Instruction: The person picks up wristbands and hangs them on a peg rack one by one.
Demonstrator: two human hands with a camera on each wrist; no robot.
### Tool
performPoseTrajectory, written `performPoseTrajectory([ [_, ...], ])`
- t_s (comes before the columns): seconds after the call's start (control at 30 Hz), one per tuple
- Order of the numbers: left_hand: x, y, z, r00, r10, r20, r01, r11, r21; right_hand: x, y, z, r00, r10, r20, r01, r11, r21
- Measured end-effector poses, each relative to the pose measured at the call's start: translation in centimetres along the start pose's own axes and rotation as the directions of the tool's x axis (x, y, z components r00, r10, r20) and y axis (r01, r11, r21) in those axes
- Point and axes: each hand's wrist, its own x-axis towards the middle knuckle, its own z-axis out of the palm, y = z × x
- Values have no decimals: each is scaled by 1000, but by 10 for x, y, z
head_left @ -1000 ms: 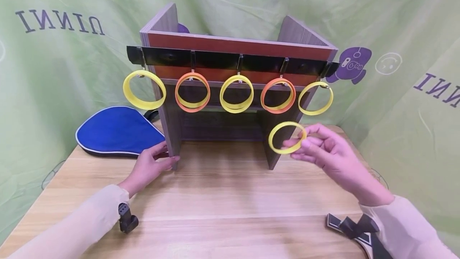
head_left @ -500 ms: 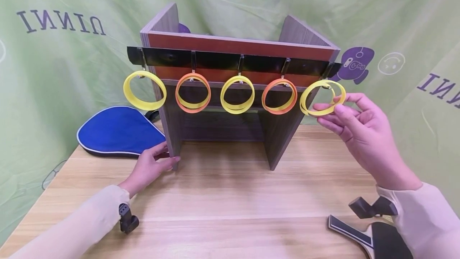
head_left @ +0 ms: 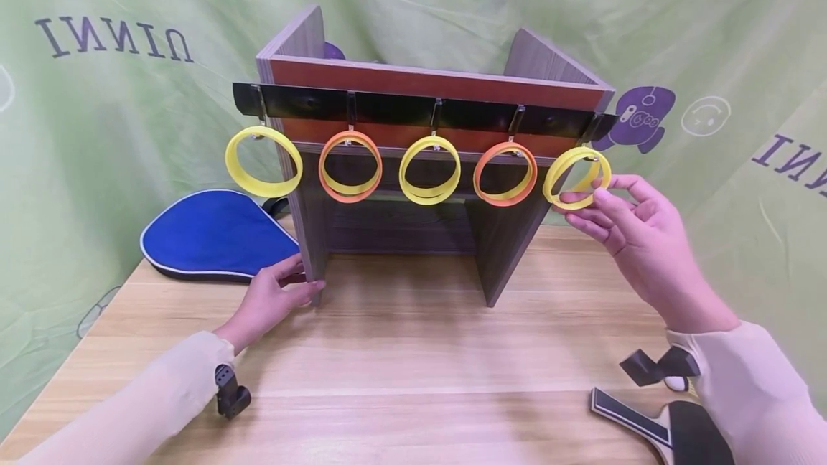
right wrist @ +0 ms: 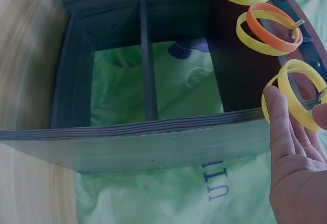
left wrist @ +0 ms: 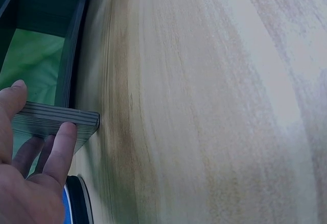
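A wooden shelf frame (head_left: 310, 235) stands on the table, with a black rail (head_left: 394, 102) across its front. Rings hang from hooks along that rail: yellow at the far left (head_left: 261, 189), orange in front of yellow (head_left: 349, 197), yellow in the middle (head_left: 429, 199), then orange again (head_left: 505, 200). At the rightmost hook my right hand (head_left: 659, 250) pinches a yellow ring (right wrist: 291, 99) between thumb and fingers, up against another yellow ring there. Low on the left panel, my left hand (head_left: 266, 300) grips the board's edge, thumb at the front, as the left wrist view also shows.
A blue bat case (head_left: 213, 232) with white piping lies left of the shelf. At the front right, a table tennis bat (head_left: 698, 429) lies partly under the right sleeve, near a small white round thing (head_left: 677, 383). A green printed curtain (head_left: 426, 13) surrounds the table.
My right hand has carried the yellow ring up and right from below the rail to the rightmost hook, then slightly left, over the ring hanging there. The left hand has kept its place.
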Motion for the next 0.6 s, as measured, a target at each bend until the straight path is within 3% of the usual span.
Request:
performPoseTrajectory([
  [0.47,0,2,0,1000,18,-2,-17,1000,19,-2,8,2,1000,-1,2,1,997,-71],
  [0.6,-1,4,-4,999,50,2,-50,995,92,-6,10,2,1000,2,-13,-3,995,-104],
])
